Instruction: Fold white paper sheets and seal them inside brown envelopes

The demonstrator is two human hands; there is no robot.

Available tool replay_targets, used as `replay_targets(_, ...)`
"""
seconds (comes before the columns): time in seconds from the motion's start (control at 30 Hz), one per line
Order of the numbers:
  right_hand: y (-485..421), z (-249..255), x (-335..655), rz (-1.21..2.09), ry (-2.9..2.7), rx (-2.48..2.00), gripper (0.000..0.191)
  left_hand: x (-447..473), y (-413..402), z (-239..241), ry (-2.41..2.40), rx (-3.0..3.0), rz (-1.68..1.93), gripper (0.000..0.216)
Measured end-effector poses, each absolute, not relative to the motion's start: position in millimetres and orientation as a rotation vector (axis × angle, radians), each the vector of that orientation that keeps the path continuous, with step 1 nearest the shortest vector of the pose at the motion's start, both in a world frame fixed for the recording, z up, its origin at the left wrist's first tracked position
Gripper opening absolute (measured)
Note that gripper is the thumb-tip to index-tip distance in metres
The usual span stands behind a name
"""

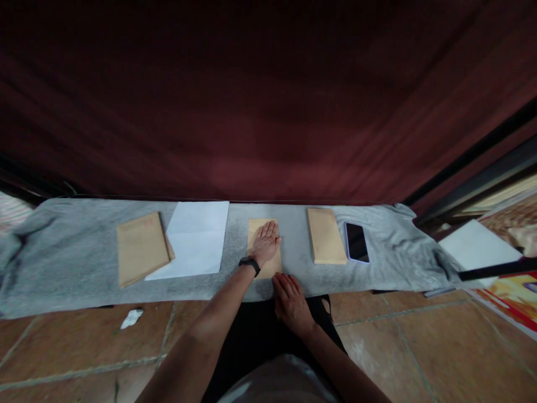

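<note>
My left hand (265, 242) lies flat, fingers stretched out, on a brown envelope (253, 234) in the middle of the grey cloth (75, 268). A black band sits on that wrist. My right hand (290, 301) rests palm down at the cloth's near edge, just below the envelope's near right corner, fingers extended. A white sheet of paper (195, 239) lies to the left. Beside it is a stack of brown envelopes (140, 247). Another brown envelope (325, 235) lies to the right, with a black phone (357, 242) next to it.
A dark red curtain (268, 101) hangs behind the cloth. The floor is brown tile (419, 347) with a crumpled white scrap (131, 318) at left. At right are a white board (478, 246), a black bar and colourful printed material (514, 296).
</note>
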State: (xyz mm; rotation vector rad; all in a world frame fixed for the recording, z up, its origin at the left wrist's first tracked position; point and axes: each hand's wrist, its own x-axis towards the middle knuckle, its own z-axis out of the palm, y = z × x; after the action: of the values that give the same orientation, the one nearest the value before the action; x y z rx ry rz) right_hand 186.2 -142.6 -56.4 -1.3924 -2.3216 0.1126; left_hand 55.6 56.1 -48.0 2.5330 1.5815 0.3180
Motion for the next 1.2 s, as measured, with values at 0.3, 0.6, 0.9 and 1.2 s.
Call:
replay_targets(0.3, -142, -59, 186, 0.104, -2.29, -1.382, 0.066, 25, -21, -45, 1.409, 2.719, 0.308, 0.058)
replay_targets(0.6, -143, -56, 182, 0.11, -2.269, -1.427, 0.061, -11, -100, -34, 1.29, 2.803, 0.28, 0.06)
replay_targets(0.9, -151, -58, 173, 0.052, -2.289, -1.47, 0.075, -14, -111, -28, 1.268, 2.829, 0.236, 0.066)
replay_targets(1.2, -150, -48, 187, -0.024, -2.339, -1.579, 0.064, -39, -118, -32, 1.324, 2.834, 0.28, 0.073)
